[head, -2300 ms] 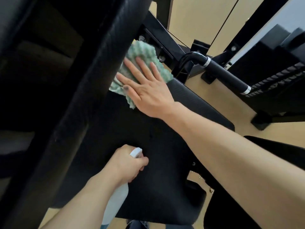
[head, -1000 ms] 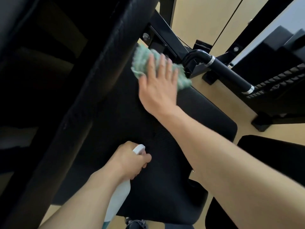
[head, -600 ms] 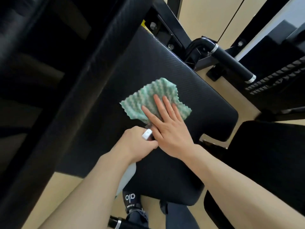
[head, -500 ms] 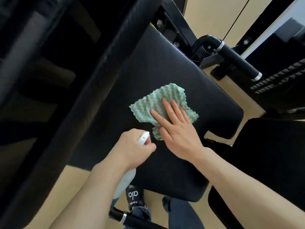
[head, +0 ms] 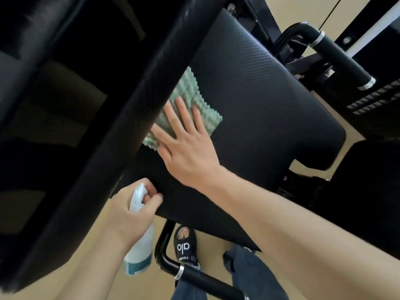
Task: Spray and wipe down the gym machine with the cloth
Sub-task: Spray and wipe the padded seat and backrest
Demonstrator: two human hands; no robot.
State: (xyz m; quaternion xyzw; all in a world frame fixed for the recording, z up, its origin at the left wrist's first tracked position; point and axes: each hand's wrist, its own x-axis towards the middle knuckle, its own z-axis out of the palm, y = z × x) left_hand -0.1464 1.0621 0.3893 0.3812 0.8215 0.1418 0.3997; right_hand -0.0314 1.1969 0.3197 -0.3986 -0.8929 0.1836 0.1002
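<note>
Green waffle-textured cloth [head: 190,105] lies flat on the black seat pad [head: 259,100], pinned under the spread, straight fingers [head: 179,111] of the right hand [head: 188,148]; its far edge slips beneath the backrest pad [head: 134,100]. Nearer the person, the left hand [head: 132,211] curls around a white spray bottle [head: 139,245], fingers wrapped at its trigger head.

The seat pad [head: 259,109] is matt black with a fine ribbed weave; the cloth [head: 190,94] is green, waffle-textured fabric; the spray bottle [head: 139,252] is pale translucent plastic; the handle [head: 339,59] has matt grip with shiny metal rings
</note>
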